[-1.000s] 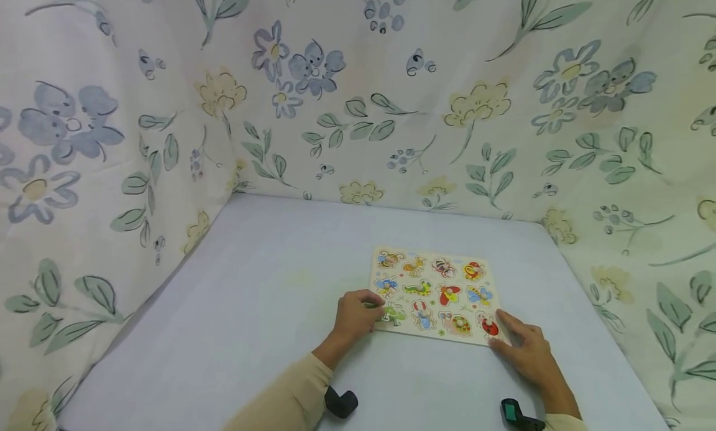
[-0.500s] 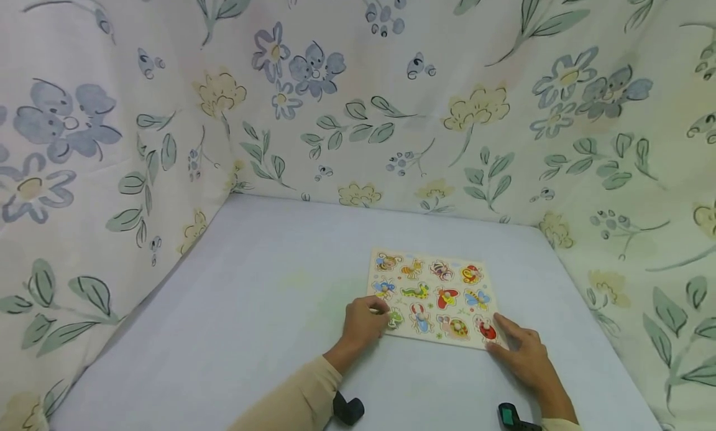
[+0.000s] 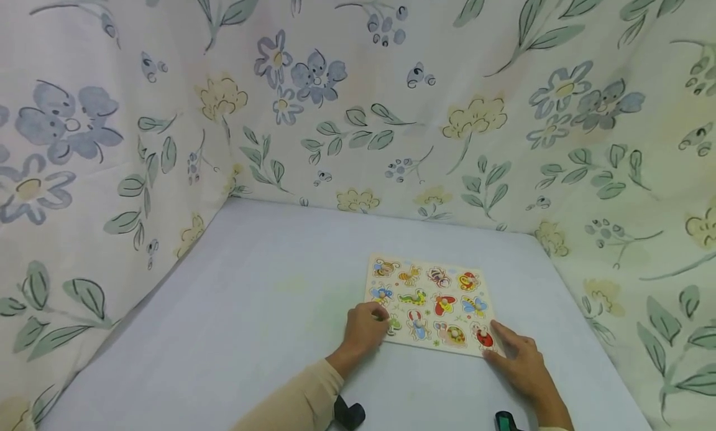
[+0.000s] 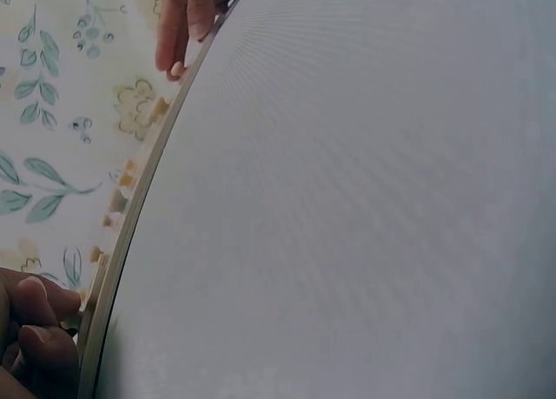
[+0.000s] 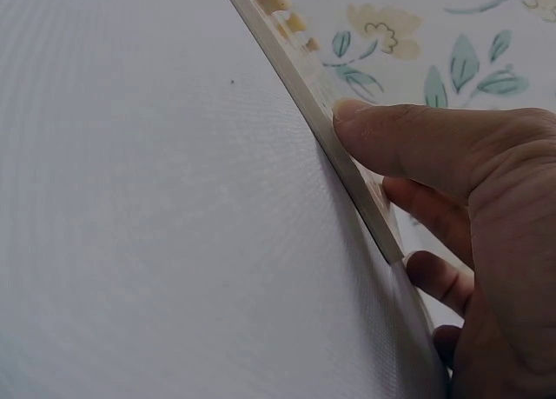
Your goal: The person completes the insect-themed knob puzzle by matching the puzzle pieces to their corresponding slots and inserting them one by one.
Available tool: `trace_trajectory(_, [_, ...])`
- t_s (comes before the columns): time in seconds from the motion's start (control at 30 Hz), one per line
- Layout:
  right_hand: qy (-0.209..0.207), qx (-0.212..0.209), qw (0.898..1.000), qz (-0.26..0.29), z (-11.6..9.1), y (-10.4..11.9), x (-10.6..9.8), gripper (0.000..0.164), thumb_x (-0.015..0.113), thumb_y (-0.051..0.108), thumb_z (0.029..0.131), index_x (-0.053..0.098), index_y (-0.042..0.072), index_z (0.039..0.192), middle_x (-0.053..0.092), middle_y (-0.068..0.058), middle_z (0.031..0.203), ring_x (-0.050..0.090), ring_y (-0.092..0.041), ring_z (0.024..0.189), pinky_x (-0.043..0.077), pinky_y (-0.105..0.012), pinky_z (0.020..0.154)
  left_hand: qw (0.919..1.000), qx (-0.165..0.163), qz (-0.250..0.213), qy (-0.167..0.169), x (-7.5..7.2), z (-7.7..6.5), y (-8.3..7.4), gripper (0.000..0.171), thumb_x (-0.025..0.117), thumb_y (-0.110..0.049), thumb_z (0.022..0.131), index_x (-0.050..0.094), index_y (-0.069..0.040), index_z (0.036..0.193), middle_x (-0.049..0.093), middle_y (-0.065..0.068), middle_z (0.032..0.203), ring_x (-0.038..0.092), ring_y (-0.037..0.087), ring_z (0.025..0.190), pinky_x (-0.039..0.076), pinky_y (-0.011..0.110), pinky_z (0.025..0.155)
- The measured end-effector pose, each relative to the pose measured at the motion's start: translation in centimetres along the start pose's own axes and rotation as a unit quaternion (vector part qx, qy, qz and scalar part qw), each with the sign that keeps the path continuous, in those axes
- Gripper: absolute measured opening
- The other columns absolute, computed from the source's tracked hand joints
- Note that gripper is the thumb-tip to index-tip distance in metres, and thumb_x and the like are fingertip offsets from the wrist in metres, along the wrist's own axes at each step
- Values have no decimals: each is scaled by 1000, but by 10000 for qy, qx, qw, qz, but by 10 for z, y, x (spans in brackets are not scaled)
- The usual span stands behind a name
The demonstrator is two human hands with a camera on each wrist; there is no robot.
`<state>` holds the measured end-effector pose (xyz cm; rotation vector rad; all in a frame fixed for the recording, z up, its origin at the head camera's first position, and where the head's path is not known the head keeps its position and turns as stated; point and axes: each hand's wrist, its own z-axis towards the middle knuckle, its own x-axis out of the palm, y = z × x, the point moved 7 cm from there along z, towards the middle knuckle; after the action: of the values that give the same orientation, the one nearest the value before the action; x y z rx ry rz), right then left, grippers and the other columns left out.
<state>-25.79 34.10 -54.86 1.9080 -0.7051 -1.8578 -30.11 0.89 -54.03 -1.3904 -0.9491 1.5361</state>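
Observation:
A wooden insect puzzle board (image 3: 431, 317) lies flat on the white table, with colourful knobbed pieces across it. My left hand (image 3: 366, 327) is at the board's front left corner, thumb and fingers pinching a green insect puzzle piece (image 3: 394, 324), which the fingers partly cover. In the left wrist view the left fingertips (image 4: 56, 308) are right at the board's edge. My right hand (image 3: 520, 362) grips the front right corner, beside the red ladybird piece (image 3: 484, 338). The right wrist view has the thumb (image 5: 382, 138) on the board's front edge and the other fingers round its side.
A floral curtain (image 3: 358, 139) stands behind the table (image 3: 268, 306) and along both sides. Bare table spreads left of the board. Black wrist devices (image 3: 349, 413) show below the hands.
The left hand has shifted slightly right and the green piece, tilted before, now sits lower over its place. The right hand keeps its grip on the corner. The head view has tipped slightly upward.

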Motion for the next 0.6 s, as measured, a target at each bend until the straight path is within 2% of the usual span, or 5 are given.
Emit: trace_trajectory(0.6, [92,330,9994,67,2,-6,4,87,73,53,79,39,10,147,35,-25,147,29,-46,122,28,-70,91,9990,300,326,3,0,-5,-5,12,70,5,77,67,-7,76,62,-4,72,56,7,51,46,24,48])
